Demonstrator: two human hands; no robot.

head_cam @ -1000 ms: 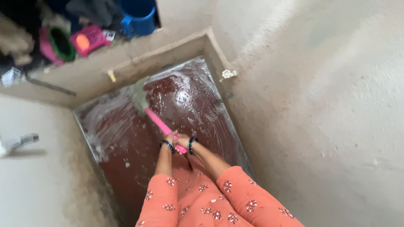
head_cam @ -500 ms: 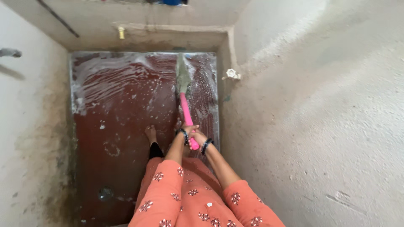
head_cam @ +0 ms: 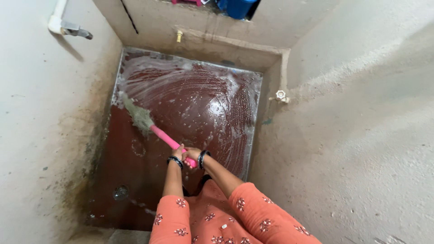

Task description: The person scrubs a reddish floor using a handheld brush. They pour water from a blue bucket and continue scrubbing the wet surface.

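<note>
Head view, both hands point(head_cam: 187, 153) clasped on pink broom handle point(head_cam: 169, 142), arms outstretched

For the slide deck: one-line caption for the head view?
Both hands, left hand and right hand, grip a pink-handled broom, its bristles on the soapy red floor near the left wall.

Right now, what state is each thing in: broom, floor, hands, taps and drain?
Broom: pink handle held, bristles down on the wet floor.
Floor: wet, soapy foam streaks.
Left hand: closed on handle.
Right hand: closed on handle.
Wall tap: no water running.
Floor drain: uncovered.
</note>
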